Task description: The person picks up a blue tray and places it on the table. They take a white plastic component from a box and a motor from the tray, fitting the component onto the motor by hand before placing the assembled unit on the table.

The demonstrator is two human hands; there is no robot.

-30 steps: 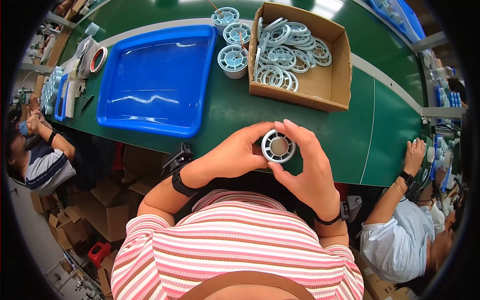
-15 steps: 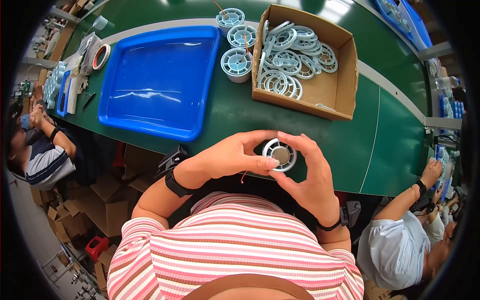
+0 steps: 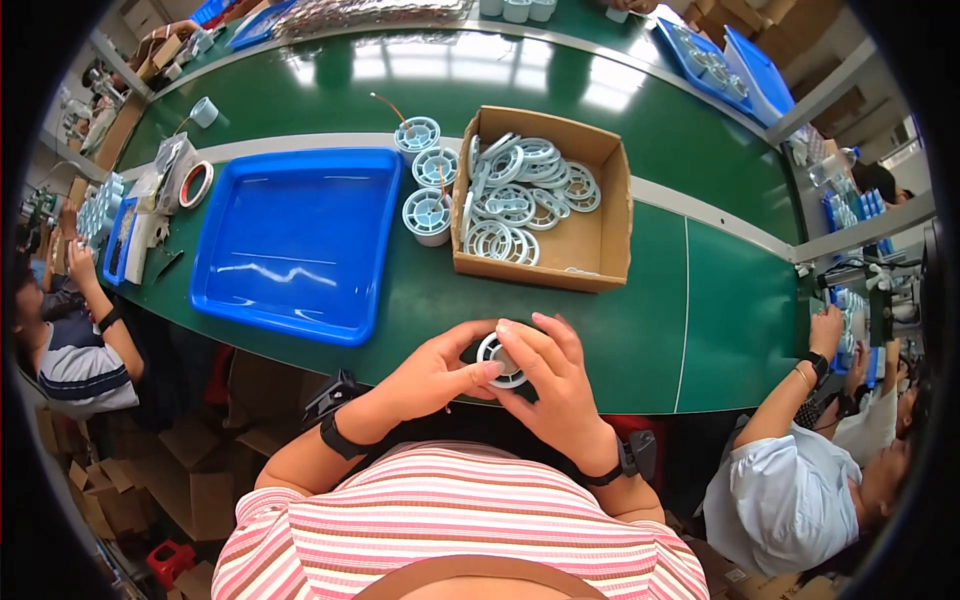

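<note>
Fingers (image 3: 463,335) of the left hand (image 3: 425,380) bent round the left side of a white spoked wheel (image 3: 497,352), thumb pressed to its near left rim, forefinger at its far edge. Fingers of the right hand (image 3: 560,395) closed on the opposite side, partly covering the face, thumb at the near edge, outer ones raised and slightly fanned. Wheel pinched between both hands, spoked face up, above the near edge of the green counter (image 3: 640,340). Underside hidden by the grip. Dark wristband (image 3: 345,432) on the left wrist, another on the right.

Beyond the hands, an open cardboard box (image 3: 540,272), with pale blue rings (image 3: 505,200) heaped loosely, mostly toward its left. Close along its left side, three cups (image 3: 428,215) with spoked tops, lined up one behind another; thin orange wire (image 3: 388,108) rising from the farthest. Just left of these, a large shiny blue tray (image 3: 290,240). Farther left, a tape roll (image 3: 185,197) beside a plastic bag (image 3: 175,160), and a dark pointed tool (image 3: 170,265) lying nearer.

At far left, a co-worker (image 3: 90,360) with a striped sleeve; at far right, another in pale blue, arm stretched toward the counter.
</note>
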